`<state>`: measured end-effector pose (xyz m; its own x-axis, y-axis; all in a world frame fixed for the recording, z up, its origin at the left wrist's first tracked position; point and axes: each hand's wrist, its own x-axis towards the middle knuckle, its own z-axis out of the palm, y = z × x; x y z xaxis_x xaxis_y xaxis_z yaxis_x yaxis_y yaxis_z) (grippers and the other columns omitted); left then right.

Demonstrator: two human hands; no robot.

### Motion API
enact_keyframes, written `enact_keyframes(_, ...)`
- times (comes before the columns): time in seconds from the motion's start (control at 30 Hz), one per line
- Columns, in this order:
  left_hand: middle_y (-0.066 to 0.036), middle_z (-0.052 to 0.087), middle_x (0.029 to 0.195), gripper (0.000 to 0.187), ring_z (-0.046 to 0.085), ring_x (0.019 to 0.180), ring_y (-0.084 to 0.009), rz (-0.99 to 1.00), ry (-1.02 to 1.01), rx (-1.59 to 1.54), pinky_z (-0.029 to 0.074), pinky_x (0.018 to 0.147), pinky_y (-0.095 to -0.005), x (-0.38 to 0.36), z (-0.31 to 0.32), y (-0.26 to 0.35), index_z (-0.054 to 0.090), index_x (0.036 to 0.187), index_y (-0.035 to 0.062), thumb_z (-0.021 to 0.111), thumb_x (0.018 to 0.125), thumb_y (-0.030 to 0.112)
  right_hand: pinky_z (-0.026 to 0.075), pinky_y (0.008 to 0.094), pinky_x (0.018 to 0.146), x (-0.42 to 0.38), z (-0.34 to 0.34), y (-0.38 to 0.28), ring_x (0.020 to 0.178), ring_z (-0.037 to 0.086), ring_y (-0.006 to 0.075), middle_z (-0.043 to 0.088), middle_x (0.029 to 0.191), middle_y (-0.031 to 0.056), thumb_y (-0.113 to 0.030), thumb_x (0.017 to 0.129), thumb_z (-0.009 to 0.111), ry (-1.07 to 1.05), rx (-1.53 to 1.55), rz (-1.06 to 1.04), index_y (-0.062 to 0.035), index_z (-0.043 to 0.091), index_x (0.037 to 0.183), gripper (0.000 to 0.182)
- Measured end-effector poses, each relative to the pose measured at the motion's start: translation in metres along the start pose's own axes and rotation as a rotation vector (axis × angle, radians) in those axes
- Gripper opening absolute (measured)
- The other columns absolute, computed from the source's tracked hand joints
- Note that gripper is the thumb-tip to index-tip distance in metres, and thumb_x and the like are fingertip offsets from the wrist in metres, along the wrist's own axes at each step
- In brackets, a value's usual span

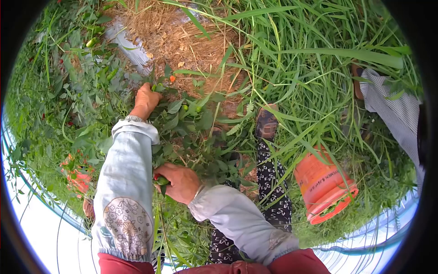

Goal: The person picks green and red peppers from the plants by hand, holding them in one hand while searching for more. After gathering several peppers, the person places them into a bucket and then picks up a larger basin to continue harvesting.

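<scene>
My left hand [147, 101] reaches into the pepper plants [175, 116], its fingers closed at a small green pepper [155, 87]. Leaves hide part of its fingertips. Just beyond it, a small orange pepper [172, 79] shows among the leaves. Nearer my body, my right hand [182, 182] is closed around a few picked peppers [161, 181]; green ones and a bit of red show at the thumb side. How many lie inside the palm is hidden.
An orange bucket [319, 182] stands tilted in the tall grass [315, 86] to the right, with green stuff at its mouth. Another person's trouser leg [394, 105] is at far right. Dry straw [196, 50] and a plastic sheet [130, 45] cover the ground ahead.
</scene>
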<state>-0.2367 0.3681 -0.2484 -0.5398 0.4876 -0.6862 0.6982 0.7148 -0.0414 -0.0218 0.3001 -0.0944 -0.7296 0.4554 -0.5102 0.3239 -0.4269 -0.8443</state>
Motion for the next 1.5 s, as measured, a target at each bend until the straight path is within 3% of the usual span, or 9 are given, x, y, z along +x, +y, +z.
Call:
enact_keyframes(0.07, -0.009, 0.064, 0.083, 0.025, 0.059, 0.069, -0.0191, -0.097, -0.246, -0.754, 0.047, 0.060, -0.0311, -0.006, -0.010, -0.002, 0.060, 0.098, 0.0018, 0.063, 0.074, 0.009, 0.049, 0.0362, 0.069, 0.000, -0.001, 0.001, 0.079, 0.061, 0.0299, 0.060, 0.090, 0.0068, -0.019, 0.072, 0.070, -0.007, 0.021, 0.002, -0.0108, 0.060, 0.098, 0.029)
enact_keyframes(0.1, -0.001, 0.060, 0.076, 0.017, 0.049, 0.060, -0.0087, -0.123, -0.273, -0.820, 0.041, 0.052, -0.0241, -0.019, -0.027, 0.009, 0.062, 0.092, 0.0036, 0.060, 0.075, 0.004, 0.049, 0.0362, 0.069, 0.000, -0.002, 0.001, 0.079, 0.061, 0.0299, 0.060, 0.090, 0.0068, -0.019, 0.072, 0.070, -0.008, 0.021, 0.002, -0.0108, 0.060, 0.098, 0.029)
enact_keyframes(0.33, -0.004, 0.061, 0.083, 0.018, 0.053, 0.069, -0.0114, 0.052, -0.350, -1.294, 0.044, 0.062, -0.0255, -0.075, -0.079, 0.022, 0.060, 0.093, 0.0042, 0.058, 0.076, 0.003, 0.049, 0.0295, 0.068, 0.010, -0.013, 0.006, 0.078, 0.064, 0.0204, 0.065, 0.090, 0.0084, -0.013, 0.075, 0.069, 0.229, 0.333, 0.030, -0.0064, 0.060, 0.098, 0.025)
enact_keyframes(0.47, -0.008, 0.058, 0.094, 0.024, 0.053, 0.082, -0.0179, 0.109, -0.403, -1.627, 0.045, 0.075, -0.0327, -0.105, -0.084, 0.004, 0.054, 0.098, 0.0051, 0.056, 0.075, 0.000, 0.050, 0.0255, 0.063, 0.016, -0.042, 0.006, 0.075, 0.059, 0.0081, 0.064, 0.089, 0.0005, -0.010, 0.081, 0.067, 0.358, 0.989, 0.308, -0.0057, 0.061, 0.097, 0.017)
enact_keyframes(0.57, -0.008, 0.056, 0.097, 0.037, 0.053, 0.089, -0.0205, 0.065, -0.367, -1.861, 0.045, 0.080, -0.0393, -0.119, -0.081, -0.006, 0.050, 0.106, 0.0093, 0.057, 0.072, -0.004, 0.051, 0.0235, 0.062, 0.018, -0.062, 0.004, 0.069, 0.059, 0.0101, 0.063, 0.088, 0.0027, -0.009, 0.081, 0.067, 0.501, 1.041, 0.308, -0.0054, 0.061, 0.098, 0.019)
enact_keyframes(0.73, -0.008, 0.056, 0.098, 0.038, 0.053, 0.093, -0.0211, 0.057, -0.347, -1.929, 0.046, 0.081, -0.0399, -0.129, -0.075, -0.012, 0.050, 0.108, 0.0092, 0.056, 0.073, -0.005, 0.051, 0.0256, 0.059, 0.021, -0.088, -0.014, 0.070, 0.062, 0.0154, 0.064, 0.093, 0.0075, -0.010, 0.082, 0.065, 0.670, 1.083, 0.322, -0.0057, 0.058, 0.106, 0.025)
enact_keyframes(0.83, -0.010, 0.057, 0.098, 0.033, 0.055, 0.090, -0.0216, 0.049, -0.322, -1.917, 0.047, 0.079, -0.0379, -0.138, -0.079, 0.000, 0.051, 0.103, 0.0066, 0.056, 0.073, -0.005, 0.052, 0.0256, 0.052, 0.022, -0.086, -0.022, 0.075, 0.064, 0.0193, 0.057, 0.115, 0.0209, -0.021, 0.084, 0.062, 0.355, 1.280, 0.229, -0.0075, 0.056, 0.108, 0.029)
enact_keyframes(1.17, -0.009, 0.061, 0.092, 0.021, 0.058, 0.082, -0.0193, 0.114, -0.413, -1.653, 0.045, 0.077, -0.0296, -0.149, -0.080, -0.004, 0.051, 0.093, 0.0028, 0.060, 0.074, 0.000, 0.045, 0.0248, 0.049, 0.067, -0.047, -0.015, 0.073, 0.061, 0.0116, 0.064, 0.088, 0.0004, -0.035, 0.086, 0.059, 0.076, 1.473, 0.293, -0.0114, 0.057, 0.104, 0.030)
enact_keyframes(1.5, -0.004, 0.058, 0.095, 0.017, 0.055, 0.088, -0.0147, 0.159, -0.276, -1.559, 0.041, 0.083, -0.0271, -0.163, -0.073, 0.000, 0.056, 0.092, 0.0019, 0.063, 0.076, 0.002, 0.045, 0.0240, 0.047, 0.075, -0.063, -0.022, 0.067, 0.059, 0.0105, 0.064, 0.086, 0.0012, -0.029, 0.085, 0.061, 0.184, 1.250, 0.278, -0.0105, 0.058, 0.103, 0.026)
